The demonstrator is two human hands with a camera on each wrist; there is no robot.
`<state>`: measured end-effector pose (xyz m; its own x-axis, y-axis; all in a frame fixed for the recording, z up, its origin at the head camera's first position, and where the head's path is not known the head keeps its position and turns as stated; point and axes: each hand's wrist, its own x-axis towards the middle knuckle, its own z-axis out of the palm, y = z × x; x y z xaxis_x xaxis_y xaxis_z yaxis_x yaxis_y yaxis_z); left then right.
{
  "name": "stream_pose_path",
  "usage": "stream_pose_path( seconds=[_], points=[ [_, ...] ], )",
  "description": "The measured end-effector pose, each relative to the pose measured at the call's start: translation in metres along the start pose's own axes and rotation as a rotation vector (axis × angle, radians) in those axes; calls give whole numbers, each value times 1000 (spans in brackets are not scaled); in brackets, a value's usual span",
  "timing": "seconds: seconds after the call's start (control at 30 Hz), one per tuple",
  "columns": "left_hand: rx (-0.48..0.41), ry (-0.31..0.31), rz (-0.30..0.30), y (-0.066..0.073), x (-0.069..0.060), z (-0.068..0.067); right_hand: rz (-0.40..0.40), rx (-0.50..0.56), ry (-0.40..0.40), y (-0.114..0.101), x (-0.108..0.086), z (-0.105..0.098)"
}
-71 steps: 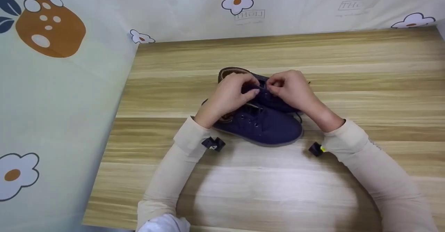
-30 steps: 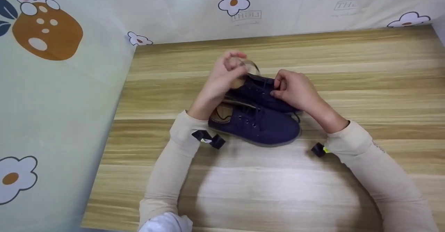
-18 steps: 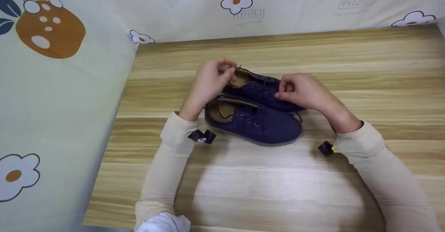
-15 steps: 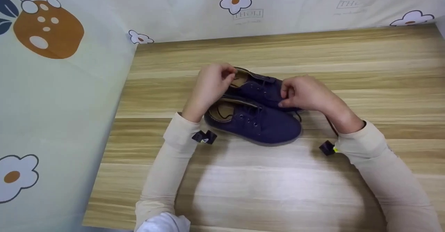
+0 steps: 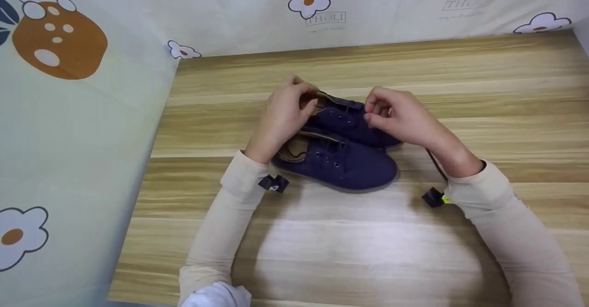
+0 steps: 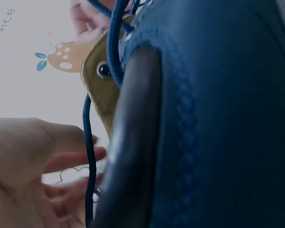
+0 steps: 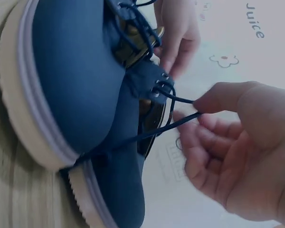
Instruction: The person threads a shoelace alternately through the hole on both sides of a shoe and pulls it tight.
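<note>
1 pale sheet (image 5: 106, 159) on the L wall, w/ a printed orange fruit (image 5: 60, 44); it continues along the back edge of the wood-look surface (image 5: 184, 169). Next, L sleeve (image 5: 230, 224), cream, w/ black wrist unit (image 5: 274, 183) at the cuff. L hand (image 5: 286, 109) is at the heel end of the far shoe (image 5: 368, 134); thumb & fingers apart, loosely bent. A lace strand passes right by them in L wrist view; can't tell if it touches.

Both shoes navy, side by side approx. mid-surface, a bit nearer the back edge than the front, toes toward the R edge. Near shoe (image 5: 359, 169) has metal eyelets & a bit of dark lace in its mouth. Behind, on the sheet, faint boxed word (image 5: 326, 18), looks like "LIGHT" reversed; tiny script under it illegible.

R hand (image 5: 402, 116) is over the far shoe's front half; thumb & index pinch the lace (image 7: 156, 132), which runs to that shoe's eyelets, other fingers curled. Farther R, 2nd boxed print (image 5: 462, 4), only partly legible, "TH…". R wrist view: "Juice" (image 7: 255, 21) on the sheet, clear.
</note>
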<state>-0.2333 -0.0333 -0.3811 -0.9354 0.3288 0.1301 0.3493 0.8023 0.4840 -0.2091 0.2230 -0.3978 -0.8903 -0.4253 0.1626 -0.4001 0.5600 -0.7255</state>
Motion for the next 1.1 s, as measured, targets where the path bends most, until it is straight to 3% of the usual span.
stream_pose_path(
  seconds=[0.1,0.2,0.27,0.37,0.5,0.63,0.73,0.9,1.0,1.1],
  points=[
    [-61,22,143,8,-1,1,-47,104,47,-6,2,2],
    [-114,-44,290,17,-3,5,-78,184,83,-11,2,4],
    [-131,-96,349,21,-3,10,-87,234,97,-14,3,5],
    [-154,-131,368,25,-3,16,-78,298,97,-16,3,6],
    [-175,-123,352,26,-3,20,-45,364,91,-16,3,6],
    [-121,-123,376,28,-3,24,-46,376,68,-16,3,6],
    [-96,-48,325,27,-4,23,-55,328,52,-15,3,6],
    [-169,137,99,19,-5,18,54,132,120,-9,1,-7],
    [-165,144,1,17,-5,18,133,21,235,-8,-1,-19],
    [-120,106,-26,16,-5,18,134,37,444,-10,-1,-28]
  ],
)
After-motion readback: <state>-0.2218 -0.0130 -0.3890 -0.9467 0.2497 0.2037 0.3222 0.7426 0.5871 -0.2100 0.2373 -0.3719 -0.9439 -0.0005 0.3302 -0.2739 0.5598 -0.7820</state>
